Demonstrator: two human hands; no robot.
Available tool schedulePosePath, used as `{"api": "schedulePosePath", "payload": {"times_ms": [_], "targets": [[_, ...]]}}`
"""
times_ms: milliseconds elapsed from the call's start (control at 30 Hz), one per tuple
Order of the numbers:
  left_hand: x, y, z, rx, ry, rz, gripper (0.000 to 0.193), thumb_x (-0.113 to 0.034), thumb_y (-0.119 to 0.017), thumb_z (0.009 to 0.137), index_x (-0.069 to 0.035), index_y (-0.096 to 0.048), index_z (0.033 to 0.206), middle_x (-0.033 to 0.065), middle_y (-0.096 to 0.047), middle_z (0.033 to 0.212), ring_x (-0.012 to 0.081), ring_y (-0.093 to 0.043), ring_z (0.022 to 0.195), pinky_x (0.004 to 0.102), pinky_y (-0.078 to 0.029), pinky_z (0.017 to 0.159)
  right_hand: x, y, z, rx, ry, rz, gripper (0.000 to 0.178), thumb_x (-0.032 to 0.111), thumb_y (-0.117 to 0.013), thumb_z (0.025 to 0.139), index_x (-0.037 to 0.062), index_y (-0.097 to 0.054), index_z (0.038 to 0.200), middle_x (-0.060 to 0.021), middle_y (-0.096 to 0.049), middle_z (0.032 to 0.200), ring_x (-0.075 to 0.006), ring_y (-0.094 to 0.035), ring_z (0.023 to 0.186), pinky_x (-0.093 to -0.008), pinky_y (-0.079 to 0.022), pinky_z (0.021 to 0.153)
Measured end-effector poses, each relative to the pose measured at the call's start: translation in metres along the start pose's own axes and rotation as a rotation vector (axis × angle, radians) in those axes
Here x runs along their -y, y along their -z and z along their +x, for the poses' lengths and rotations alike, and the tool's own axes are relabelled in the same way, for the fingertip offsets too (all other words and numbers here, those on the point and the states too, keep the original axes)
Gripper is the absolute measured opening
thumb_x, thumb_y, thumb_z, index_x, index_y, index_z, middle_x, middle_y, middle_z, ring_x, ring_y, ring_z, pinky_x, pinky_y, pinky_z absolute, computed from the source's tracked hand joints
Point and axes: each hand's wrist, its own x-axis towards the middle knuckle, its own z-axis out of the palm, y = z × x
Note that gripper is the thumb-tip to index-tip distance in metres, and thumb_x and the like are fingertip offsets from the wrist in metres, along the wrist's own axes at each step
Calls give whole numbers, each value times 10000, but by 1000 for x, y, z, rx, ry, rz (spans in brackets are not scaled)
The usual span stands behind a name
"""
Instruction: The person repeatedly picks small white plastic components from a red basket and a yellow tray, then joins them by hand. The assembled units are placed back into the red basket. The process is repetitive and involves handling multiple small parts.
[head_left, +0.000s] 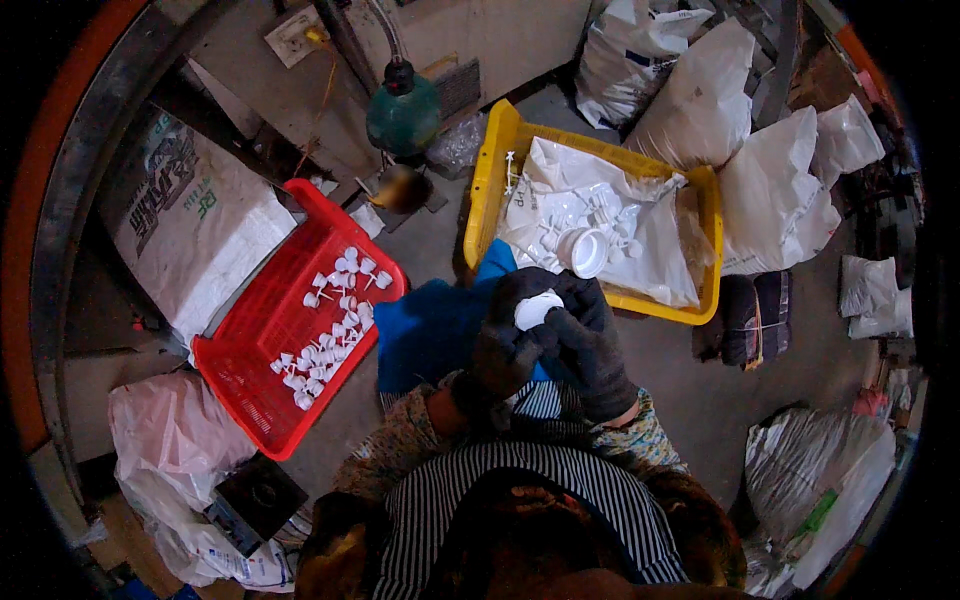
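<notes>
In dark work gloves, my left hand [503, 345] and my right hand [590, 345] are close together above my lap. Between them they hold a small white rounded plastic piece [538, 309], fingers closed about its edges. Its exact kind is partly hidden by the gloves. Just beyond my hands, a white ring-shaped plastic cap [584, 253] sits at the near edge of a yellow basket [711, 250]. The basket is lined with a white plastic sack [665, 262], and more small white plastic parts [605, 215] lie on it.
On the left stands a red basket [235, 335] with several white stemmed plastic parts [320, 357]. Filled white sacks [700, 95] line the back right. A tied dark bundle [755, 318] rests right of the yellow basket. A green rounded container [403, 115] stands at the back.
</notes>
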Motion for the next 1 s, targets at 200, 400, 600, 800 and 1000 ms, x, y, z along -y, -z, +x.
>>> {"api": "schedulePosePath", "payload": {"times_ms": [200,400,600,800,1000], "targets": [[-2,-1,0,12,64,10,416,-32,-594,828,-19,-498,1233,156,-559,1168,300,-545,1107,381,-439,967,-2,-2,0,-10,110,-96,380,50,-591,900,7,-497,1266,-111,-614,1161,-203,-604,1052,-337,-497,922],[15,0,6,-121,31,-3,277,-154,-491,995,-40,-493,1247,126,-555,1167,249,-545,1088,369,-439,963,-11,18,19,93,557,-894,251,146,-499,990,16,-538,1201,-79,-591,1038,-148,-560,884,-284,-478,806],[43,6,3,-70,216,-294,338,-224,-471,1016,-38,-467,1299,128,-547,1199,237,-533,1113,367,-427,979,-11,10,14,-112,-86,-249,267,152,-594,958,30,-542,1190,-79,-602,1031,-153,-577,942,-269,-480,834],[40,54,32,-47,316,-140,421,-268,-490,1005,-27,-440,1347,140,-541,1225,241,-522,1143,373,-408,1002,-43,33,49,-39,294,-544,350,183,-680,896,32,-569,1192,-94,-658,1052,-170,-619,969,-328,-503,871],[34,74,89,176,249,272,508,-311,-509,994,-16,-413,1395,151,-535,1252,245,-511,1173,380,-390,1026,-30,37,82,111,333,-863,440,220,-742,793,75,-608,1185,-187,-654,1061,-365,-646,977,-427,-531,834]]}}
